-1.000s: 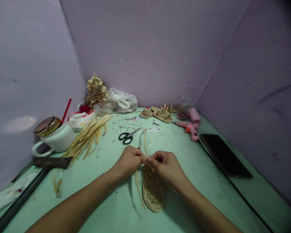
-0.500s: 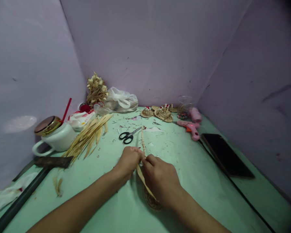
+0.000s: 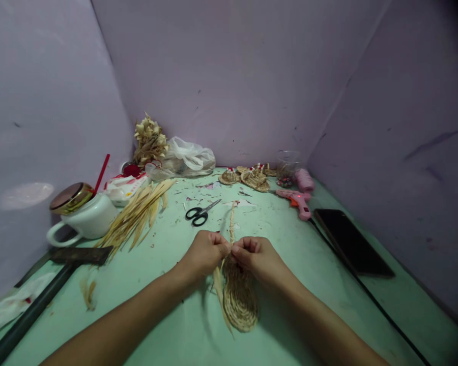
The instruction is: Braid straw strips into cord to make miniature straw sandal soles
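A coiled oval straw mat (image 3: 239, 301) hangs between my hands above the green table (image 3: 168, 284). My left hand (image 3: 203, 252) is closed, pinching the straw strands at the mat's top edge. Facing it, my right hand (image 3: 260, 258) is also closed on the same spot, fingers curled around the straw. A braided straw tail (image 3: 231, 219) rises from the pinch point away from me. A loose flat strand (image 3: 218, 288) dangles beside the mat on its left.
Black scissors (image 3: 199, 213) lie beyond my hands. A pile of straw strips (image 3: 137, 213), a white mug with gold lid (image 3: 82, 212) and a plastic bag (image 3: 187, 158) sit left. Finished woven pieces (image 3: 252, 178), a pink glue gun (image 3: 295, 202) and a dark phone (image 3: 351, 241) sit right.
My right hand, which had crossed over the mat and covered it, has drawn back up to the mat's top edge. The mat shows fully again and the braided tail leans slightly right.
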{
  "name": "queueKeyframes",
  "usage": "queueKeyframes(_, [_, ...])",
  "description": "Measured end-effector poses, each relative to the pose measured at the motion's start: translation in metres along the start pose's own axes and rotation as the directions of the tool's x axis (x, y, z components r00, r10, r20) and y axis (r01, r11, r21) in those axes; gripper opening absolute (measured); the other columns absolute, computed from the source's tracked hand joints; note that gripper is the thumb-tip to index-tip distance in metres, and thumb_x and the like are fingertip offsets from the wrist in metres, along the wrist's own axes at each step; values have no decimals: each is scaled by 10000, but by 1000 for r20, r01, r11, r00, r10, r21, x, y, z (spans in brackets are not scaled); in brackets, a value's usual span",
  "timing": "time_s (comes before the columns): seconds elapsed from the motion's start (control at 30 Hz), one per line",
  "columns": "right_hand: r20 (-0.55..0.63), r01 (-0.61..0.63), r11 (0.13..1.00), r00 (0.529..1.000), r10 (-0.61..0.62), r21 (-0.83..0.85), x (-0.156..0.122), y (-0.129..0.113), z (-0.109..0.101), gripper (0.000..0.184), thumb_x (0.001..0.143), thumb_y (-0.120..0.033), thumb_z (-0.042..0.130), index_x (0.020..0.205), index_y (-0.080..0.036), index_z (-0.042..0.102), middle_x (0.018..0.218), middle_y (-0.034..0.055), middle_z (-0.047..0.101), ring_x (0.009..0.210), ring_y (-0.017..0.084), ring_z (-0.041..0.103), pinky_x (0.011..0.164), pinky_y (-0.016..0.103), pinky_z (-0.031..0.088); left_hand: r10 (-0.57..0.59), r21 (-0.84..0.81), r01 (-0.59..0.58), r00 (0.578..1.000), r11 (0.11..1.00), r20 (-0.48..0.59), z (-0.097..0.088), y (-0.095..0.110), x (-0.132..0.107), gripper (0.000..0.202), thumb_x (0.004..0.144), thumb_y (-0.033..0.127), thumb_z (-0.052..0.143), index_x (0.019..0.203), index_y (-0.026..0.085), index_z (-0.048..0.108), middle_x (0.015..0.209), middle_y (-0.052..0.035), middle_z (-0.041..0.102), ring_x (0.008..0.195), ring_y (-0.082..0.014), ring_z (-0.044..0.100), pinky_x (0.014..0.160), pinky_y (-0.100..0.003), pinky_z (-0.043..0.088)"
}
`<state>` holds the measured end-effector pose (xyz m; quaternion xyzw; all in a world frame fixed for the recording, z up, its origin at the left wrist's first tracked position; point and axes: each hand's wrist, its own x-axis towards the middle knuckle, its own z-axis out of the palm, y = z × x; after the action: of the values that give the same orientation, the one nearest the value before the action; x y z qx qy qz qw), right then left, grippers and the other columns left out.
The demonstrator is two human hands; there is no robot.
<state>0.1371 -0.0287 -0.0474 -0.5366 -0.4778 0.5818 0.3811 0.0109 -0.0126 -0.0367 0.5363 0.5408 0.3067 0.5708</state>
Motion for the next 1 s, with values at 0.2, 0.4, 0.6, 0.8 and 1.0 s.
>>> queueKeyframes(0.2, [-119,20,1000,993,-22,-16,3,5,1,135,588,-268,552,547,-144,519,431,-37,447,400,66,362,410,206,257,70,255,-75,997,964,29,-11,8,2,116,560,211,494,487,127,529,406,45,393,422,-62,322,432,-203,246])
queueKeyframes(0.4, [-215,55,997,976,-40,62,3,8,6,148,609,-268,561,547,-152,494,425,-47,449,384,61,353,396,201,253,146,526,-72,984,848,-100,-10,20,-11,131,609,226,501,542,141,575,493,-6,536,485,-106,454,473,-218,319])
queueKeyframes(0.6, [-197,28,943,980,40,332,-2,5,10,99,569,-205,585,580,-145,508,444,-50,466,404,56,386,417,190,293,451,894,-276,887,352,97,22,3,-40,222,722,167,389,754,154,609,663,-61,621,560,-165,546,530,-271,373])
queueKeyframes(0.8, [-105,-87,884,983,152,460,-6,-5,9,126,577,-199,584,546,-140,478,406,-52,433,357,34,329,372,176,226,494,849,-426,836,312,238,23,-3,-42,239,742,159,389,805,123,616,713,-105,625,593,-185,557,538,-288,401])
queueKeyframes(1.0, [-66,-47,926,995,78,374,-7,-6,10,160,631,-246,579,573,-143,472,418,-61,420,336,16,247,355,181,145,111,349,-52,982,936,-150,-2,17,-16,203,694,285,489,764,143,615,534,-17,570,418,-115,461,448,-242,345])
